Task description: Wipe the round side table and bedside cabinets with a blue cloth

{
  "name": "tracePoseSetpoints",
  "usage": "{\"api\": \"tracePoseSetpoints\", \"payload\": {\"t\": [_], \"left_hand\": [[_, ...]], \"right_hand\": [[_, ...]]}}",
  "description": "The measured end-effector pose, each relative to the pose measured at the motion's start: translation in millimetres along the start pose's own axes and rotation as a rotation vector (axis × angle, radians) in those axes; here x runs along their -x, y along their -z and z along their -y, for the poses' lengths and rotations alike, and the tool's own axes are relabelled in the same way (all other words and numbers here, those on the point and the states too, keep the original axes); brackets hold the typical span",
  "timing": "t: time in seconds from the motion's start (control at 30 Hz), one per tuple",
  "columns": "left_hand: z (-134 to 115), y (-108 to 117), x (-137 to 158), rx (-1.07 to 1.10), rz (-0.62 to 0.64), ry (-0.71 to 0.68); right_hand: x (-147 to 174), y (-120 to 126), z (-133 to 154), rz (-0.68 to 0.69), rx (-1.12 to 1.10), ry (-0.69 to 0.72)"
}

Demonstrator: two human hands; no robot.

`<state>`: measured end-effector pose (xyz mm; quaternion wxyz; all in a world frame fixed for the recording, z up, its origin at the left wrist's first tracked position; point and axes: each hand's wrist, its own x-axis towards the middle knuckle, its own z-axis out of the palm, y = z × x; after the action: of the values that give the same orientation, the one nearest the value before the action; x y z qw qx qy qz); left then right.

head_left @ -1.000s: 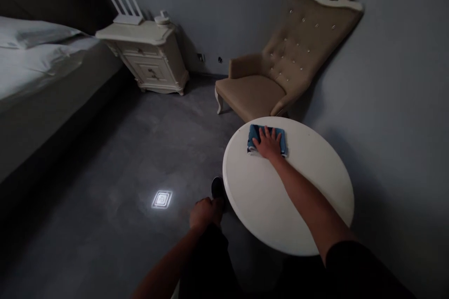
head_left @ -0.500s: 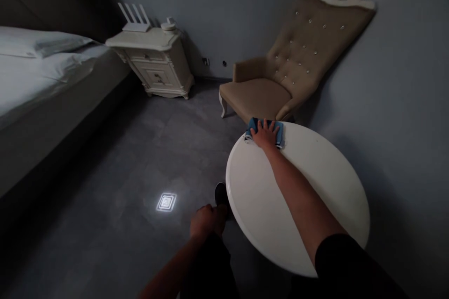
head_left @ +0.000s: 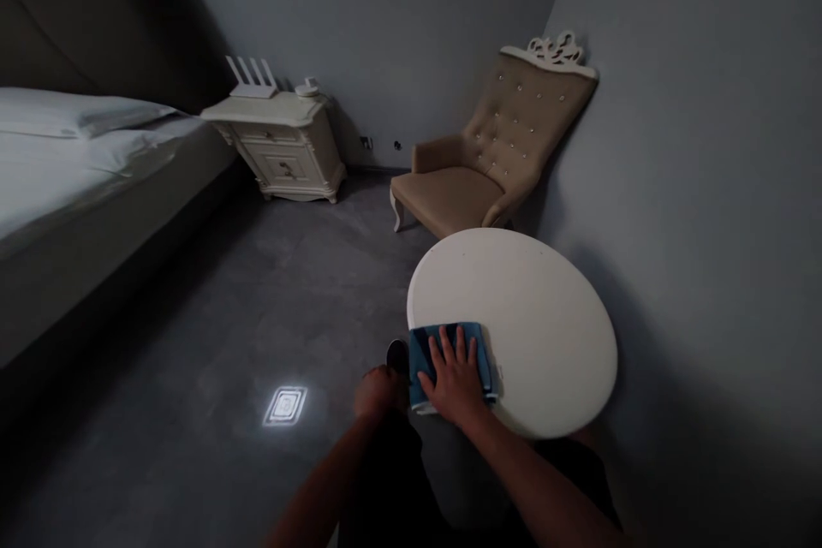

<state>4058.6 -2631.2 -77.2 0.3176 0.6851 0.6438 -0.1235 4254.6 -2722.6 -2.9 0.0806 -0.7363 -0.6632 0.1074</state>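
Blue cloth [head_left: 420, 357] has been drawn from the far edge of the white table [head_left: 545, 325] to its near-left rim. It's pressed under the right hand [head_left: 455, 385], spread flat, not clasped. Left hand [head_left: 380, 394] is rested at the knee [head_left: 399, 441]; its grip can't be told.

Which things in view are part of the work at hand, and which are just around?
In use:
- right hand, spread flat on the cloth
- folded blue cloth
- round white table, beneath the cloth

Just around:
- tan armchair
- nightstand
- white router
- bed
- lit pattern on the floor
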Motion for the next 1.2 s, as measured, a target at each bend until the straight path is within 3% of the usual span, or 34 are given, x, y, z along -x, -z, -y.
{"api": "tracePoseSetpoints", "payload": {"t": [0.1,0.23,0.43,0.6,0.77,0.87,0.97,1.07,1.2], "left_hand": [[2,-3,0,0.035,-0.02,0.002],[4,-3,-2,0.053,-0.036,-0.01],[9,-1,-11,0.085,-0.008,0.033],[16,-2,-22,0.116,-0.035,0.045],[22,1,-31,0.157,-0.03,0.083],[21,2,-33,0.168,-0.036,0.08],[16,2,-33,0.159,-0.057,0.075],[10,4,-30,0.129,-0.066,0.069],[5,5,-21,0.102,-0.066,0.056]], "right_hand": [[5,4,2,0.03,-0.004,0.01],[-43,11,3,0.024,0.041,0.013],[-191,22,-15,-0.008,0.106,-0.087],[-322,43,-76,-0.059,0.121,-0.267],[-396,50,-129,-0.088,0.147,-0.334],[-405,49,-136,-0.095,0.144,-0.333],[-388,46,-119,-0.086,0.14,-0.263],[-345,40,-82,-0.057,0.132,-0.144],[-250,26,-25,-0.032,0.09,0.035]]}}
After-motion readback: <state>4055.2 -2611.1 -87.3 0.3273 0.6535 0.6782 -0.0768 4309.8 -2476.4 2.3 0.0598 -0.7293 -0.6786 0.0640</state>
